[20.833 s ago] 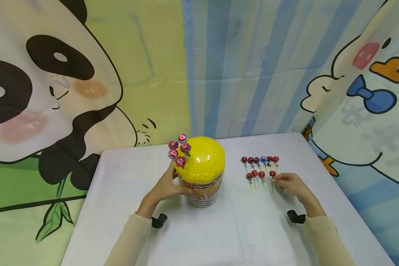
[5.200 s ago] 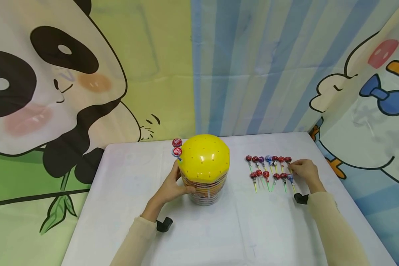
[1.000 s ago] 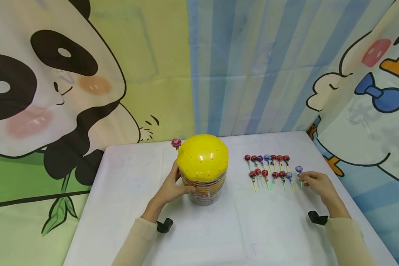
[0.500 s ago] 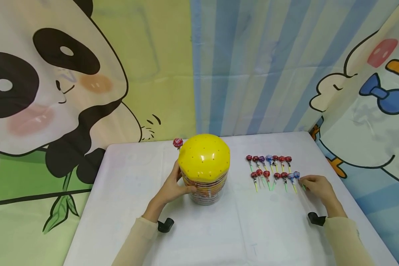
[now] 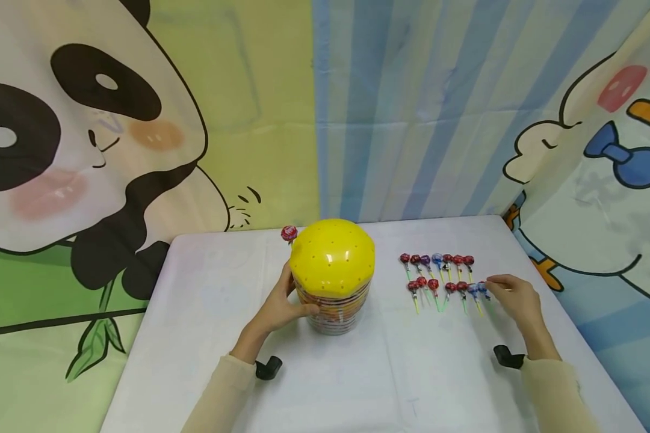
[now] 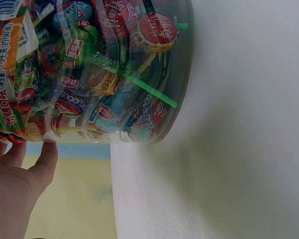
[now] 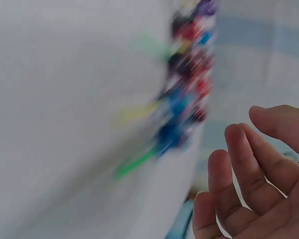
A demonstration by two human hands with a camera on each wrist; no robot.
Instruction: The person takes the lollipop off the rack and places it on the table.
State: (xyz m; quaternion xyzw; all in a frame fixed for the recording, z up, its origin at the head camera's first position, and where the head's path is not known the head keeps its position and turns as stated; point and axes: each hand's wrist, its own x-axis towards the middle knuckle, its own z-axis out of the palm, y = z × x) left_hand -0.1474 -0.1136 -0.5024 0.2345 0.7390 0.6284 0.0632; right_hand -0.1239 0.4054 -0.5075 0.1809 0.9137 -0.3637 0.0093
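A clear ribbed candy jar (image 5: 340, 316) with a yellow, hole-dotted lid (image 5: 333, 255) stands on the table. My left hand (image 5: 278, 307) grips its left side, thumb at the front. Through its wall, wrapped lollipops (image 6: 104, 79) show in the left wrist view. One red lollipop (image 5: 289, 233) sticks up at the lid's left edge. My right hand (image 5: 516, 297) is just right of a blue lollipop (image 5: 484, 291) lying at the right end of the front row. In the right wrist view, its fingers (image 7: 222, 172) are parted from the thumb, holding nothing; the lollipops there are blurred.
Two rows of lollipops lie right of the jar, the back row (image 5: 448, 260) behind the front row (image 5: 451, 288). A white cloth covers the table (image 5: 346, 385). Behind it hang cartoon-printed curtains (image 5: 249, 120).
A second ago my right hand held the blue lollipop upright; it now lies at the front row's end, let go. Lollipops on the lid dwindled while the rows grew. My left hand stayed on the jar.
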